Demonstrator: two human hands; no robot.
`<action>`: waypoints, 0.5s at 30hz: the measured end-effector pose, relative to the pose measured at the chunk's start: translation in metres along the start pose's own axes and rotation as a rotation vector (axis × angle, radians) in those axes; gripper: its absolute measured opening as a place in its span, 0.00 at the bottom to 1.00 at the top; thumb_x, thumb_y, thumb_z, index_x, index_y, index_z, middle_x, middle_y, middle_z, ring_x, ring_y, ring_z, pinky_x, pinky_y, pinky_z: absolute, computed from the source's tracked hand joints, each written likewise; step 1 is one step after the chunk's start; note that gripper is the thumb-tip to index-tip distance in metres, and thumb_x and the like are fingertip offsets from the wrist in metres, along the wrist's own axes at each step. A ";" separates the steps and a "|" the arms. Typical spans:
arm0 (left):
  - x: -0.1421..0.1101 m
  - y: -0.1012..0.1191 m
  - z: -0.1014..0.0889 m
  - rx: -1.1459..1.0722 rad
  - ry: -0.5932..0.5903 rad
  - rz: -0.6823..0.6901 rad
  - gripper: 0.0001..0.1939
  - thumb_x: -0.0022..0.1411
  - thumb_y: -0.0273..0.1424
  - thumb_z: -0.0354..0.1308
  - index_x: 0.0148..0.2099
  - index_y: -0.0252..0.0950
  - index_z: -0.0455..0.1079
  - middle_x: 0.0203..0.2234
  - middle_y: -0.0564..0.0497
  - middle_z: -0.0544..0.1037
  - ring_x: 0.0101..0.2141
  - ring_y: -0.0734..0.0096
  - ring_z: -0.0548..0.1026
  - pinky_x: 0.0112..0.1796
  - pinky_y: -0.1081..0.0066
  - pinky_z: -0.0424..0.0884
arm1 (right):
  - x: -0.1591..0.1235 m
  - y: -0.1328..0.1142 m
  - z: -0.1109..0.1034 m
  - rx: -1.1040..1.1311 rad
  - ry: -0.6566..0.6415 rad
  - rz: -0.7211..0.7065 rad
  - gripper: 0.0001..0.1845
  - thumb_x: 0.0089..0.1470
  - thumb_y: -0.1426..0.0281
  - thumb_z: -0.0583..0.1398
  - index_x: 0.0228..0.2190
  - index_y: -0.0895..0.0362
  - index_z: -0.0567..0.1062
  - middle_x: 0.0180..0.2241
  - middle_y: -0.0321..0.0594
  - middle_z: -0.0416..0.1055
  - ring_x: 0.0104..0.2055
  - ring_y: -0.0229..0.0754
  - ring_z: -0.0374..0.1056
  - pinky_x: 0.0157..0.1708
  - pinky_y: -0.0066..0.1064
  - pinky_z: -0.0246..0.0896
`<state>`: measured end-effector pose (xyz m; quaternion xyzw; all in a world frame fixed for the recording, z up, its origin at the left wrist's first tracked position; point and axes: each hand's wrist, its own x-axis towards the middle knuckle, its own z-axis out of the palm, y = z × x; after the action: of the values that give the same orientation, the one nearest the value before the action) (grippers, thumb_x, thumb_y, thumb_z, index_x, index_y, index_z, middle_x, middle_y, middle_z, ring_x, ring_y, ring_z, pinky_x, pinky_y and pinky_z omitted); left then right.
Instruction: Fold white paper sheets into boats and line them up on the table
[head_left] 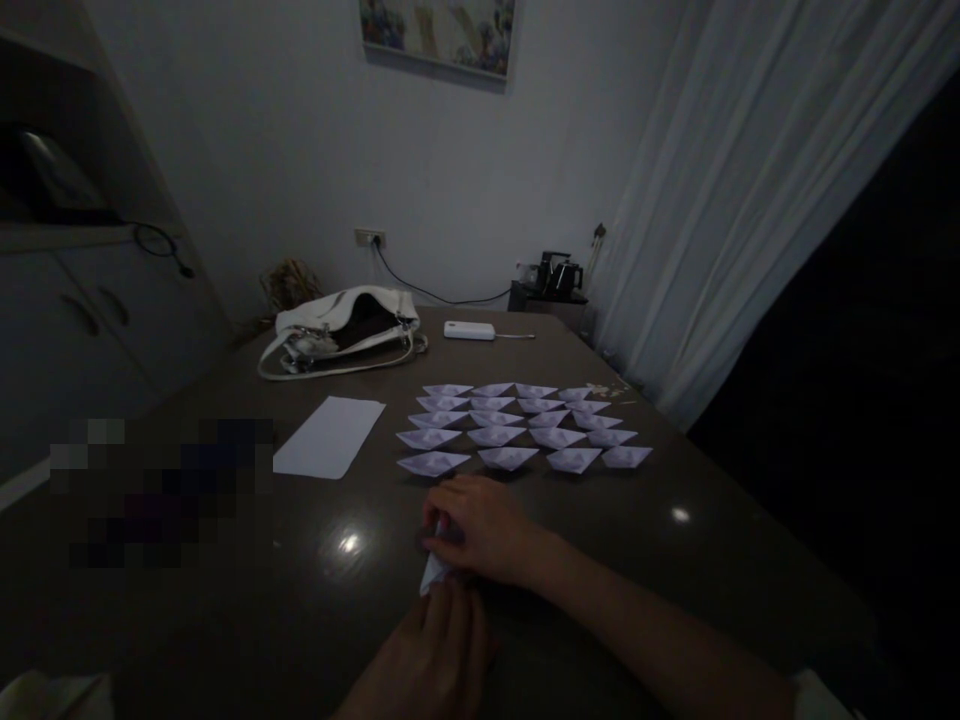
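Between my hands, low over the dark table (600, 560), is a folded piece of white paper (433, 570), mostly covered by my fingers. My right hand (484, 525) grips its far end, fingers curled and thumb beneath them. At the near end my left hand (439, 645) closes its fingers on the paper's lower edge. Just beyond my right hand stand several folded paper boats (506, 458) in rows. To the left of the boats lies a flat stack of white paper (330, 440).
A white handbag (345, 310) sits at the far left of the table. Beside it lies a white rectangular device (469, 331) with a short cable. A black kettle (566, 277) stands behind the table's far right corner. A pale curtain (697, 200) hangs along the right.
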<state>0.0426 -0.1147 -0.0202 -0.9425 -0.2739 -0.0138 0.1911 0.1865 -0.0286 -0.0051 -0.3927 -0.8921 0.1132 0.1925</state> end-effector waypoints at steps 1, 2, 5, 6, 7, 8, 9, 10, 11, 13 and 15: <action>0.000 0.000 -0.001 -0.011 -0.015 0.006 0.15 0.66 0.21 0.43 0.48 0.26 0.70 0.38 0.37 0.79 0.36 0.57 0.77 0.33 0.64 0.75 | 0.000 0.000 -0.001 -0.009 -0.009 -0.005 0.09 0.50 0.67 0.64 0.34 0.55 0.71 0.32 0.35 0.72 0.37 0.40 0.67 0.34 0.28 0.54; 0.000 0.000 -0.001 -0.016 -0.014 0.014 0.15 0.66 0.21 0.44 0.49 0.25 0.69 0.38 0.36 0.79 0.36 0.56 0.77 0.33 0.64 0.75 | 0.000 0.001 -0.001 -0.019 -0.009 0.003 0.08 0.51 0.68 0.63 0.34 0.55 0.70 0.32 0.35 0.72 0.36 0.40 0.67 0.34 0.28 0.54; -0.002 0.001 0.002 -0.011 0.015 0.025 0.16 0.67 0.23 0.43 0.51 0.23 0.67 0.40 0.32 0.78 0.39 0.53 0.77 0.34 0.64 0.75 | 0.001 0.006 -0.003 -0.052 0.012 0.058 0.03 0.53 0.73 0.59 0.33 0.56 0.70 0.32 0.37 0.72 0.34 0.39 0.67 0.33 0.28 0.54; -0.002 0.001 0.003 -0.011 0.018 0.021 0.16 0.67 0.23 0.43 0.52 0.22 0.66 0.41 0.31 0.77 0.39 0.52 0.77 0.35 0.63 0.75 | 0.001 0.008 -0.003 -0.063 0.019 0.068 0.03 0.53 0.74 0.58 0.33 0.57 0.70 0.32 0.37 0.72 0.34 0.38 0.66 0.32 0.28 0.54; -0.002 0.001 0.003 -0.015 0.018 0.018 0.16 0.67 0.23 0.43 0.52 0.22 0.66 0.41 0.31 0.77 0.40 0.52 0.77 0.35 0.63 0.74 | 0.002 0.009 -0.004 -0.069 0.025 0.070 0.03 0.53 0.75 0.58 0.33 0.57 0.70 0.32 0.37 0.73 0.34 0.39 0.66 0.32 0.28 0.53; -0.001 0.001 0.004 -0.022 0.013 0.010 0.16 0.67 0.23 0.43 0.52 0.22 0.66 0.40 0.31 0.78 0.40 0.52 0.77 0.35 0.62 0.74 | 0.002 0.009 -0.004 -0.069 0.024 0.061 0.03 0.53 0.74 0.59 0.33 0.57 0.70 0.32 0.37 0.73 0.34 0.39 0.66 0.33 0.28 0.53; -0.001 0.001 0.003 -0.033 0.005 0.005 0.16 0.67 0.23 0.43 0.52 0.22 0.66 0.40 0.32 0.78 0.39 0.52 0.77 0.34 0.62 0.74 | 0.002 0.008 -0.005 -0.066 0.015 0.043 0.03 0.53 0.73 0.60 0.33 0.56 0.70 0.32 0.37 0.73 0.35 0.39 0.67 0.33 0.28 0.53; 0.000 0.001 0.003 -0.043 -0.003 0.003 0.16 0.67 0.22 0.43 0.51 0.23 0.67 0.40 0.32 0.78 0.39 0.52 0.77 0.34 0.62 0.75 | 0.002 0.006 -0.005 -0.061 0.000 0.021 0.04 0.53 0.72 0.60 0.33 0.56 0.70 0.32 0.36 0.73 0.35 0.39 0.67 0.34 0.28 0.53; 0.001 0.001 0.002 -0.051 -0.015 -0.001 0.16 0.67 0.22 0.43 0.51 0.23 0.67 0.40 0.33 0.78 0.38 0.52 0.77 0.33 0.62 0.75 | 0.001 0.004 -0.005 -0.054 -0.022 -0.006 0.05 0.52 0.71 0.61 0.33 0.56 0.70 0.32 0.36 0.73 0.36 0.40 0.67 0.34 0.29 0.53; 0.001 0.001 0.001 -0.070 -0.036 -0.011 0.15 0.66 0.21 0.43 0.48 0.25 0.69 0.38 0.35 0.78 0.36 0.54 0.77 0.31 0.63 0.75 | 0.000 -0.002 -0.006 -0.041 -0.083 -0.065 0.07 0.52 0.70 0.63 0.35 0.55 0.70 0.31 0.34 0.73 0.35 0.39 0.67 0.34 0.29 0.53; 0.001 0.002 0.001 -0.085 -0.051 -0.018 0.15 0.65 0.20 0.43 0.46 0.27 0.69 0.35 0.38 0.78 0.34 0.56 0.76 0.31 0.64 0.75 | -0.002 -0.005 -0.005 -0.033 -0.136 -0.107 0.08 0.52 0.70 0.63 0.36 0.55 0.71 0.30 0.33 0.73 0.34 0.39 0.67 0.35 0.29 0.52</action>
<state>0.0445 -0.1154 -0.0214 -0.9472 -0.2864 -0.0033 0.1437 0.1865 -0.0334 0.0012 -0.3390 -0.9246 0.1146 0.1306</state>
